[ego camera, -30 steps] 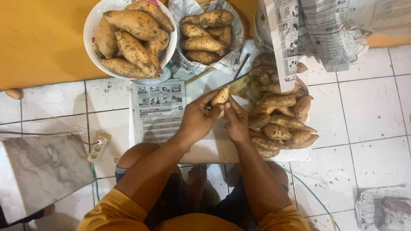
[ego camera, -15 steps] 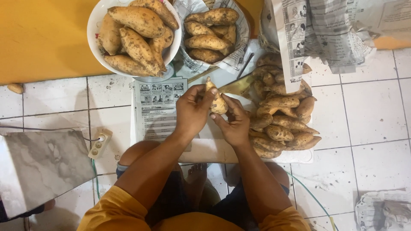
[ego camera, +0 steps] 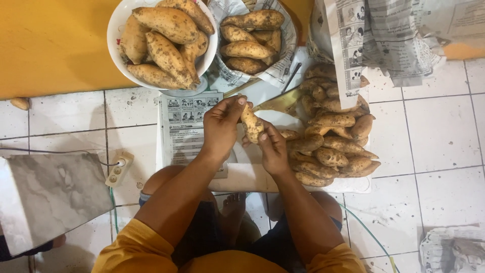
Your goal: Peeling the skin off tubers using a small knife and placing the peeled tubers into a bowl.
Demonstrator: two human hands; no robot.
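Holding one small sweet potato point(ego camera: 251, 123) between both hands, the person sits cross-legged on the white tiled floor point(ego camera: 444, 146). The left hand point(ego camera: 221, 126) is curled around the upper end, its thumb and fingers closed on the tuber near the top. The right hand point(ego camera: 273, 149) grips the lower end from below and the side, fingers wrapped against the speckled skin. The sweet potato stands nearly upright, raised above a sheet of newspaper point(ego camera: 184, 129) spread on the floor in front of the knees.

Just right of the hands lies a heap of small sweet potatoes point(ego camera: 333, 141), partly covered at the top by a hanging newspaper page point(ego camera: 364, 40). Beyond the hands, a white bowl point(ego camera: 114, 45) is piled with larger sweet potatoes, and beside it to the right a paper-lined basket point(ego camera: 283, 55) holds several more. A yellowish blade-like tool point(ego camera: 278, 102) lies between the basket and the heap. To the left, a white power strip point(ego camera: 117, 170) rests on the tiles next to a grey marbled board point(ego camera: 50, 197). A lone small tuber point(ego camera: 20, 103) lies at the far left edge.
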